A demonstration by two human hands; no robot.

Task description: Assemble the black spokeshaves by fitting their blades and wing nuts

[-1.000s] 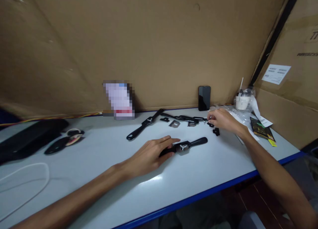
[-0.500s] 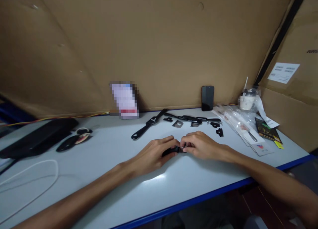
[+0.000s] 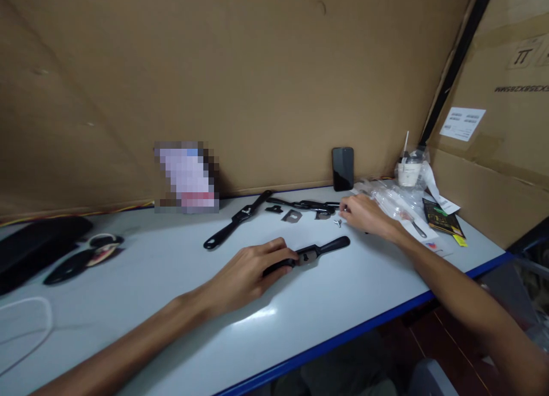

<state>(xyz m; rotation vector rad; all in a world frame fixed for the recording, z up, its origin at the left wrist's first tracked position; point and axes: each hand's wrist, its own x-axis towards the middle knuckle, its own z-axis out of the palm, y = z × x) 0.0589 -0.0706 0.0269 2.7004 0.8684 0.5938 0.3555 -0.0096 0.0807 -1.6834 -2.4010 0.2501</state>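
Observation:
My left hand (image 3: 257, 265) is wrapped round the near handle of a black spokeshave (image 3: 333, 245), just above the table. A flat metal blade (image 3: 307, 257) sits in its middle, beside my left fingertips. My right hand (image 3: 364, 214) is over the loose parts farther back, fingers curled and tips close together; what they pinch, if anything, is hidden. Small silver screws (image 3: 338, 223) are just below its fingertips. Nearby are a loose blade (image 3: 293, 216), another partly covered blade (image 3: 322, 216) and a black cap piece (image 3: 274, 209). A second spokeshave (image 3: 238, 220) lies behind my left hand.
More black spokeshaves (image 3: 300, 204) lie along the cardboard wall. A phone (image 3: 343, 169) leans there, near clear plastic packaging (image 3: 397, 204) and a cup (image 3: 409, 171). At left are a black case (image 3: 43, 247), a dark oval object with a ring (image 3: 71, 266) and a white cable (image 3: 47, 310).
My right hand has left the held spokeshave and moved back and right to the loose parts. The spokeshave's blade and far handle now show, as do silver screws near my right fingers.

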